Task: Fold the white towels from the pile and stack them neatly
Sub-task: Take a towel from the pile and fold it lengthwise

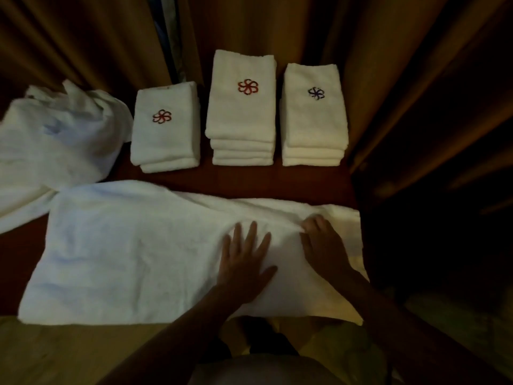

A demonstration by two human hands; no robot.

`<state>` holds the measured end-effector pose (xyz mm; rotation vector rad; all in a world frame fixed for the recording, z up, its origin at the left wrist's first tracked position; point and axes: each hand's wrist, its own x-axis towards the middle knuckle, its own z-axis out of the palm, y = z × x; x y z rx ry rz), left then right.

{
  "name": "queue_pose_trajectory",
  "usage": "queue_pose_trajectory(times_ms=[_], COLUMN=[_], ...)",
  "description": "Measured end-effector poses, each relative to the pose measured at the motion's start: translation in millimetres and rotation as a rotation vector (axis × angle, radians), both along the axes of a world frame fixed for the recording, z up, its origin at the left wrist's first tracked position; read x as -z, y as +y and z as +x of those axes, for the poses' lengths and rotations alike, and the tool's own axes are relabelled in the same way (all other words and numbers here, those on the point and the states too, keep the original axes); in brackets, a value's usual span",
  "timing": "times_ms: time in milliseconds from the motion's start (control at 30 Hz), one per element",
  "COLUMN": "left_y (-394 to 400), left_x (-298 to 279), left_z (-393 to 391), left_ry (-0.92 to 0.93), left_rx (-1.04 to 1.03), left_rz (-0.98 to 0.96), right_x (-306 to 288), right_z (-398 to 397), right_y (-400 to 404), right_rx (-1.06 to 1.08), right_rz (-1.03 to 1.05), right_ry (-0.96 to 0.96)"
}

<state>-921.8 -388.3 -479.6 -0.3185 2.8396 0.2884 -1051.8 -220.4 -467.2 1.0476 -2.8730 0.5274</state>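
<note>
— Three stacks of folded white towels line the far side of the dark reddish table (277, 179): a left stack (165, 129) with a red flower emblem, a taller middle stack (241, 107) with a red one, a right stack (313, 112) with a dark blue one.

— And the unfolded ones?

— A rumpled pile (58, 140) lies at the far left. One long towel (125, 251) is spread across the near edge.

— The hands?

— The left hand (244, 259) presses flat on it, fingers straight and spread, grasping nothing. The right hand (322, 240) pinches a ridge of the same towel with curled fingers.

— The room?

— Dim. Brown curtains (83, 37) hang behind the table, with a narrow gap above the left stack.
</note>
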Motion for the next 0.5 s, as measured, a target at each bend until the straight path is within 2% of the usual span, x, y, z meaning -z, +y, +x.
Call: queue_pose_trajectory(times_ms=[133, 267, 333, 433, 500], left_y=[2, -20, -39, -72, -90], left_x=[0, -6, -18, -31, -38], left_z=[-9, -6, 5, 28, 33], left_ry=[0.063, 0.164, 0.294, 0.474, 0.446], left_rx=[-0.086, -0.05, -0.091, -0.44, -0.707], left_rz=[0.155, 0.256, 0.295, 0.386, 0.532], right_x=[16, 16, 7, -12, -24], right_z=[12, 14, 13, 20, 30], right_y=[46, 39, 27, -2, -36], right_rx=[-0.264, -0.144, -0.093, -0.114, -0.153], right_rz=[-0.004, 0.141, 0.25, 0.331, 0.27], right_ry=[0.193, 0.091, 0.038, -0.004, -0.019])
